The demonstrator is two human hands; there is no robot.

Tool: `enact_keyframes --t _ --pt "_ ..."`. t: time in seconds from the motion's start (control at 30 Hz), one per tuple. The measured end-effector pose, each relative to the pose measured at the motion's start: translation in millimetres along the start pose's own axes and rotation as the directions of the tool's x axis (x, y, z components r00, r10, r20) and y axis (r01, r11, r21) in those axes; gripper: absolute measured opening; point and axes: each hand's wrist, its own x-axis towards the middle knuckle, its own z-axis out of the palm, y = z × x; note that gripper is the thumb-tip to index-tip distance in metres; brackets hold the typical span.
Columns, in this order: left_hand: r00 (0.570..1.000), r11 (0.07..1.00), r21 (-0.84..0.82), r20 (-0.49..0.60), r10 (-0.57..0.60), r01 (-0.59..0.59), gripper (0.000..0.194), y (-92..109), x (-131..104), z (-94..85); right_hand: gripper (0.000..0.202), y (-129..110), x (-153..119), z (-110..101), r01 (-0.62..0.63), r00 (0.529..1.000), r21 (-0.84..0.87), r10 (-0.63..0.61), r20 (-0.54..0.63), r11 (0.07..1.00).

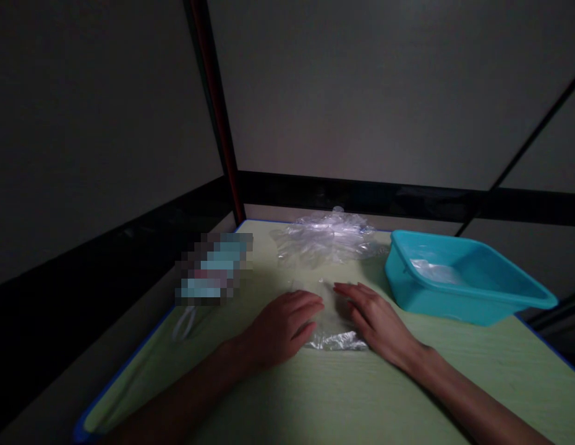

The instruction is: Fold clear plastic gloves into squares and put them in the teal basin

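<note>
A clear plastic bag lies flat on the table, its shiny near edge catching the light. Over its left side rests my left hand, fingers stretched and slightly bent, thumb apart. My right hand is on the right side of the same bag, palm down with fingers extended. Both hands appear to touch the plastic, though the undersides of the fingers are hidden. Beyond them sits a loose heap of crumpled clear plastic bags.
A turquoise basin stands at the right, with some clear plastic inside. On the left lies a pixelated object with a white loop strap. The pale green table has a blue edge and meets walls at the back.
</note>
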Motion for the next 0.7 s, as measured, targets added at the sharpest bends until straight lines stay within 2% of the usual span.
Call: enact_keyframes --t 0.07,0.13,0.27,0.4,0.6,0.7 --pt "0.985 0.993 -0.040 0.130 0.116 -0.112 0.040 4.2 -2.0 -5.8 0.044 6.4 0.3 0.2 0.018 1.000 -0.029 -0.018 0.010 0.999" --pt "0.955 0.983 -0.062 0.235 0.182 -0.172 0.053 7.1 -3.3 -9.4 0.045 11.1 0.4 1.2 0.029 0.999 -0.048 -0.028 0.022 0.998" --pt "0.911 0.979 -0.062 0.357 0.205 -0.196 0.062 9.9 -4.1 -10.2 0.047 13.9 0.8 2.5 0.030 0.999 -0.058 -0.028 0.025 0.998" --pt "0.904 0.978 -0.064 0.372 0.209 -0.200 0.063 11.3 -4.7 -8.8 0.047 12.8 2.0 1.6 0.033 0.999 -0.065 -0.031 0.026 0.997" --pt "0.906 0.965 -0.105 0.332 0.261 -0.239 0.061 12.2 -8.5 -8.9 0.044 14.6 2.0 2.3 0.025 1.000 -0.046 -0.024 0.012 0.999" --pt "0.911 0.963 -0.113 0.311 0.270 -0.246 0.061 14.9 -8.2 -11.8 0.038 11.3 2.0 0.5 -0.003 0.999 -0.004 0.003 -0.039 1.000"
